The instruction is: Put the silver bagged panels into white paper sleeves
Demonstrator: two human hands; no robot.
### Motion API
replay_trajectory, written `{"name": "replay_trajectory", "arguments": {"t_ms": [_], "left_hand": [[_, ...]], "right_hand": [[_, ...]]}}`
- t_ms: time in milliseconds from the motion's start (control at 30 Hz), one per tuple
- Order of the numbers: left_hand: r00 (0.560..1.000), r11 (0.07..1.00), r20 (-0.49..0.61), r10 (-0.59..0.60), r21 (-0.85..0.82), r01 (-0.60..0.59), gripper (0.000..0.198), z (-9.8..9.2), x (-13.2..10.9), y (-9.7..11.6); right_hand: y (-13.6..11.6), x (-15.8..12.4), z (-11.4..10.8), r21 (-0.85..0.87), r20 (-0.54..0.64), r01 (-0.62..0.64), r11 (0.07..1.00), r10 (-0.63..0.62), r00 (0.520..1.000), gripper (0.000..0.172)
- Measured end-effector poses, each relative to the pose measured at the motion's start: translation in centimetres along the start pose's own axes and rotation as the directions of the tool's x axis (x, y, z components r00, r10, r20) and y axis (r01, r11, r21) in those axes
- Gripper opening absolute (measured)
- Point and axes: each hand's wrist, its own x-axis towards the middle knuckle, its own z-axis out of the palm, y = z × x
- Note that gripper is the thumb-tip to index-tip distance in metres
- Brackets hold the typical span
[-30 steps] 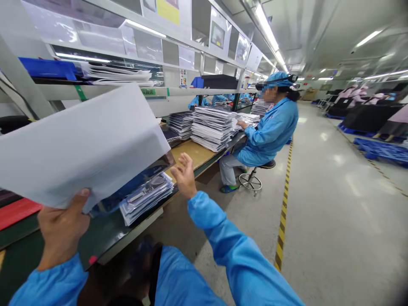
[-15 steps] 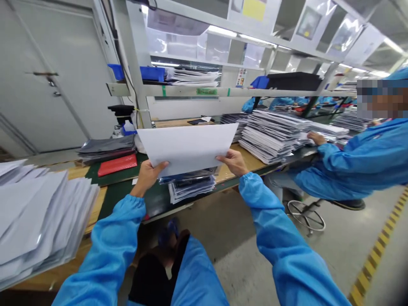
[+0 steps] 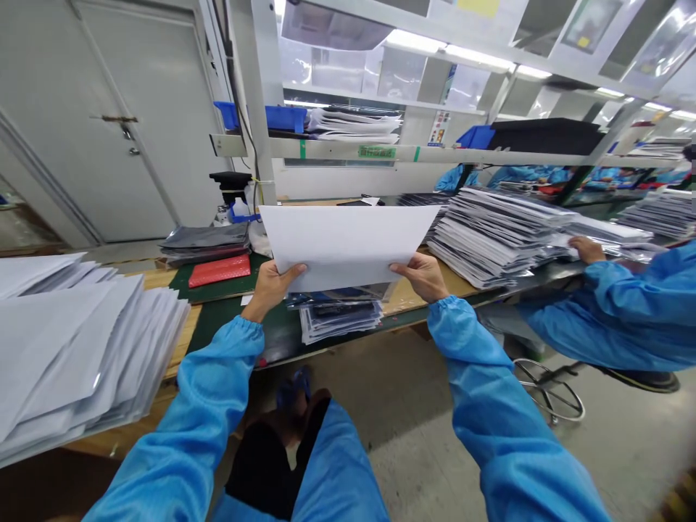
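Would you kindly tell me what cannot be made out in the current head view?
All in the head view:
White sheet: its far side faces away from the camera.
Left hand and right hand: most fingers are hidden behind the sheet.
Small pile: partly hidden by the sheet.
Large stack: cut off by the left edge.
Co-worker: cut off by the right edge.
Green label: writing too blurred to read.

- From my remote seat I see a grey door (image 3: 152,130) at far left.
- A red packet (image 3: 220,270) lies flat on the bench.
- On the shelf (image 3: 326,149), a blue bin (image 3: 475,137) sits beside a black box (image 3: 547,135).
- I make out a seated co-worker (image 3: 647,297), and what looks like a stool (image 3: 549,391), partly hidden.
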Motion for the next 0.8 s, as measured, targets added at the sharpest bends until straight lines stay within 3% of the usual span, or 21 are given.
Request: {"name": "replay_trajectory", "arguments": {"t_ms": [200, 400, 500, 800], "left_hand": [[1.000, 1.000, 0.011, -0.027, 0.003, 0.027, 0.054, 0.0, 0.2, -0.9], [0.974, 0.974, 0.036, -0.225, 0.009, 0.225, 0.066, 0.6, -2.7, -5.0], [0.970, 0.970, 0.002, -0.242, 0.016, 0.242, 0.069, 0.6, -4.0, -6.6], [0.981, 0.983, 0.095, -0.171, 0.091, 0.162, 0.065, -0.4, -4.4, -8.9]], "right_hand": [[2.0, 0.5, -0.7, -0.066, 0.011, -0.030, 0.997, 0.030, 0.999, 0.041], [7.3, -2.8, 0.2, -0.153, 0.038, -0.218, 0.964, 0.226, 0.973, 0.044], [8.9, -4.1, 0.4, -0.169, 0.027, -0.242, 0.955, 0.250, 0.968, 0.045], [8.9, -3.8, -0.1, -0.167, 0.023, -0.267, 0.949, 0.275, 0.961, 0.052]]}}
